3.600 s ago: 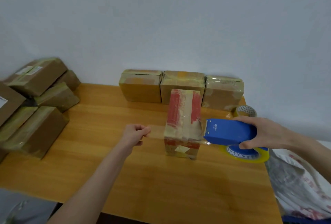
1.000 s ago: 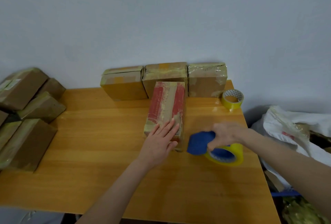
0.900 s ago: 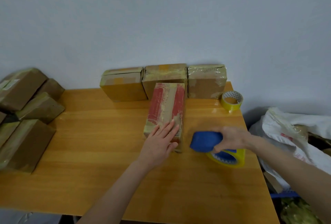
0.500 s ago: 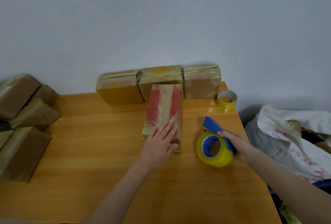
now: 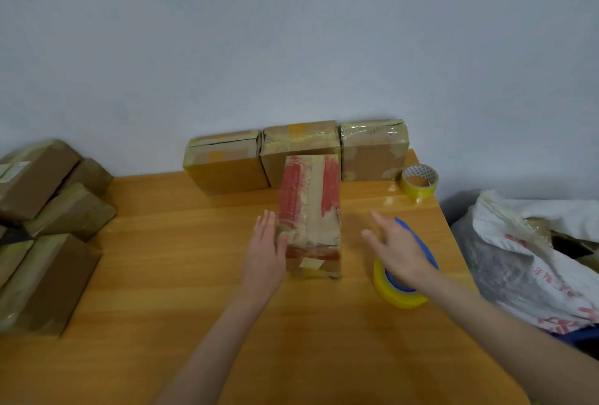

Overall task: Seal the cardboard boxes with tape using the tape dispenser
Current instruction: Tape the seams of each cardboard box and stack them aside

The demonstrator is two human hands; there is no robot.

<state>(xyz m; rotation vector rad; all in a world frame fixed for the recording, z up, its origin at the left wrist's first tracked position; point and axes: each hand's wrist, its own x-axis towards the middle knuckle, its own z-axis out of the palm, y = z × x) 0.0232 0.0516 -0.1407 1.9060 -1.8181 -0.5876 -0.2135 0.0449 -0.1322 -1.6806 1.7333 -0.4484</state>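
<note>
A cardboard box with red stripes and tape over its top [image 5: 309,207] lies lengthwise in the middle of the wooden table [image 5: 168,275]. My left hand [image 5: 264,250] is flat against the box's left side, fingers straight. The blue tape dispenser with its yellow roll [image 5: 400,288] rests on the table right of the box. My right hand [image 5: 400,250] hovers over the dispenser, fingers spread and holding nothing, a gap apart from the box's right side.
Three taped boxes [image 5: 299,148] stand in a row against the wall behind. A spare yellow tape roll [image 5: 418,181] sits at the back right corner. Several taped boxes [image 5: 42,233] are piled at the left. A white bag [image 5: 531,262] lies off the table's right edge.
My right hand set the dispenser down on the table and let go, then lifted toward the box. My left hand slid from the box's top to its left side.
</note>
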